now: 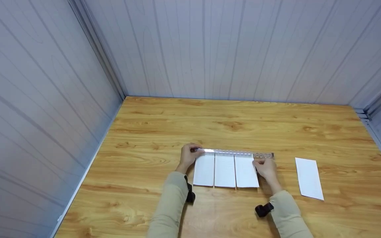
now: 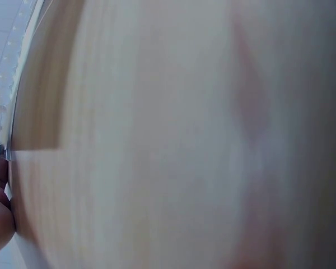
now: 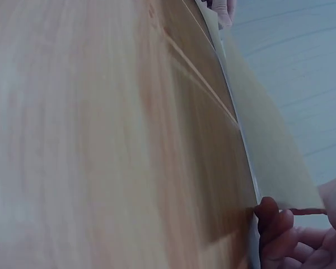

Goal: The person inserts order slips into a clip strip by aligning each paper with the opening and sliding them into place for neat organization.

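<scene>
A long clear plastic strip point(image 1: 227, 152) runs across the tops of three white cards, the left one point(image 1: 204, 172), the middle one point(image 1: 225, 172) and the right one point(image 1: 246, 172), side by side with narrow gaps. My left hand point(image 1: 188, 156) pinches the strip's left end at the left card's top corner; the left wrist view shows the clear strip point(image 2: 4, 131) just above curled fingers. My right hand point(image 1: 266, 168) pinches the right card's outer edge, below the strip's free right end. In the right wrist view the card point(image 3: 263, 123) stands raised over the tabletop, between thumb and fingers.
Another white card point(image 1: 309, 178) lies alone on the wooden table point(image 1: 230, 122), to the right of my right hand. Pale panel walls point(image 1: 190, 49) border the table at the back and both sides. A black wrist camera point(image 1: 263, 210) hangs from my right sleeve.
</scene>
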Motion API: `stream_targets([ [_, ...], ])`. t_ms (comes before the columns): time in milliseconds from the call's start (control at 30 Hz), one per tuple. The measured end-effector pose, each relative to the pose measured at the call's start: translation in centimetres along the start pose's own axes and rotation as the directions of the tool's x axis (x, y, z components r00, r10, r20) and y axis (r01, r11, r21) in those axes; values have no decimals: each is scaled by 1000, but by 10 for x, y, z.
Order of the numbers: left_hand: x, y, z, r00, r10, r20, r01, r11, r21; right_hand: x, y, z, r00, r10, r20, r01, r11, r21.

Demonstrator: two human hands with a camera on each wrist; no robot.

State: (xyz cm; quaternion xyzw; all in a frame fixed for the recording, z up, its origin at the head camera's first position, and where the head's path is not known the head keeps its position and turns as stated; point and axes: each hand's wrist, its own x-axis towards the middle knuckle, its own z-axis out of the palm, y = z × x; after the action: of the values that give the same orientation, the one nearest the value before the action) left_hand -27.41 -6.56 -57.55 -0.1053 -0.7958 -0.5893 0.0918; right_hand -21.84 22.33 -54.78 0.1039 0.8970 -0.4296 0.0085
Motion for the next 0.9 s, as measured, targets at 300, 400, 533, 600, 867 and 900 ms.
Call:
stream_targets([
  [300,-1,1,-1,1000,-20,6,20,999,37,-3,5,-8,996,74,51,-80,989,127],
  [400,-1,1,0,1000,-27,9,27,999,36,-4,7,-12,996,70,54,-77,988,137],
  [533,-1,0,-1,1000,-18,3,18,1000,20,-6,11,-18,999,31,26,-34,993,113],
  [600,0,0,0,1000,-20,-3,20,1000,14,-8,14,-22,1000,10,14,-12,995,97],
  [867,-4,14,-2,1000,-10,3,11,1000,-12,-16,27,-39,1000,23,9,-24,998,66],
  [900,-5,19,-3,1000,-3,5,3,1000,-24,-17,29,-41,1000,26,7,-26,998,61],
])
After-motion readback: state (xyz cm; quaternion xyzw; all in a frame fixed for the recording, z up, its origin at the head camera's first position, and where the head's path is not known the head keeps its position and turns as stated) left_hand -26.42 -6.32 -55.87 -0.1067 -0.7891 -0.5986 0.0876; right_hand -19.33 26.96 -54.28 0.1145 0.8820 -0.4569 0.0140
